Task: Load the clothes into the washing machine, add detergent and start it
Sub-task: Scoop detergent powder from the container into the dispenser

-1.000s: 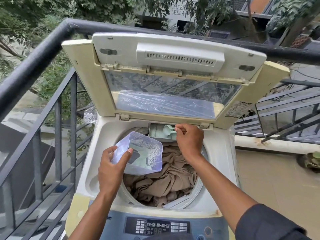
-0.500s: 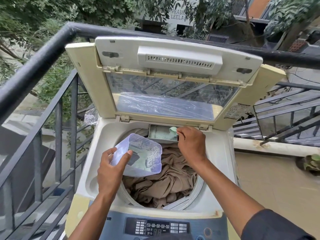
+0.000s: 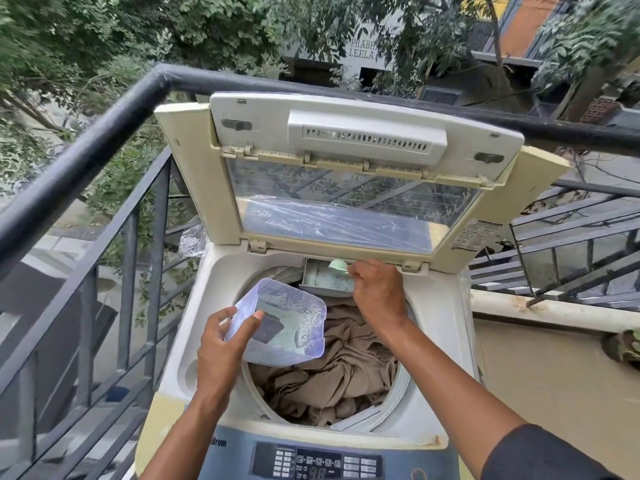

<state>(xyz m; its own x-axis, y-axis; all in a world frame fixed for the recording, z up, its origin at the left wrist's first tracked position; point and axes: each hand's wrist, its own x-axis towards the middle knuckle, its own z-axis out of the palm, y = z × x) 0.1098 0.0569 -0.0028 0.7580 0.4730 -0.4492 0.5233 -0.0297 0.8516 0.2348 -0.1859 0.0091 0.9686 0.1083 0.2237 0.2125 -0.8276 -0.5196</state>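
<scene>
The old white top-load washing machine (image 3: pixel 446 358) stands w/ its see-through lid (image 3: pixel 346 199) up. Brown clothes (image 3: pixel 346 368) fill the drum. The left hand (image 3: pixel 221 344) holds a clear square plastic tub (image 3: pixel 287 320) over the drum's left side, thumb & fingers curled on its near edge; a bit of powder sits inside. The right hand (image 3: pixel 377 289) is at the far rim, fingers pinching a small pale green scoop (image 3: pixel 337 265) over the open detergent tray (image 3: pixel 325 280). Black metal railing (image 3: pixel 104 140) runs behind & left.
</scene>
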